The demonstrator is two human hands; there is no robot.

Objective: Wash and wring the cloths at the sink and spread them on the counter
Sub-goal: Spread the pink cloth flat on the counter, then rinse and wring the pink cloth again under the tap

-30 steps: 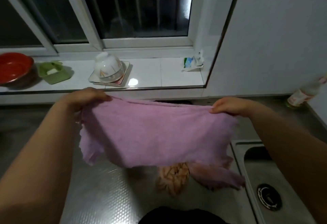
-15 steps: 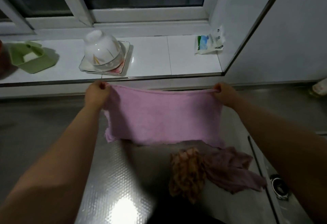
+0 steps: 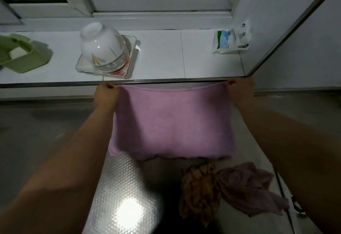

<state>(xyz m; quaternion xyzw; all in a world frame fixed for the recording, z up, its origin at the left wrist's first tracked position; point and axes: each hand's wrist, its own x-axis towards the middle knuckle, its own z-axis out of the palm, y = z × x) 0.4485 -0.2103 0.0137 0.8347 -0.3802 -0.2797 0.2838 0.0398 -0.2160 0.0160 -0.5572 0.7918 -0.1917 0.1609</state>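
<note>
A pink cloth [image 3: 171,123] is stretched wide between both hands at the back of the steel counter [image 3: 118,178], close to the sill's edge. My left hand [image 3: 106,93] pinches its far left corner and my right hand [image 3: 239,90] pinches its far right corner. The cloth's near edge lies on or just above the counter. In front of it lie a crumpled orange-brown patterned cloth [image 3: 199,191] and a crumpled mauve cloth [image 3: 251,187]. The sink [image 3: 297,208] shows only as a sliver by my right forearm.
On the white tiled sill [image 3: 160,56] behind the counter sit an upturned white bowl [image 3: 103,45] on a square plate [image 3: 129,67], a green soap box [image 3: 20,56] at left and a small plastic packet [image 3: 230,40] at right. A white wall [image 3: 304,40] closes the right side.
Both hands have carried the spread pink cloth away from me toward the back of the counter and lowered it. The camera has tilted down and forward.
</note>
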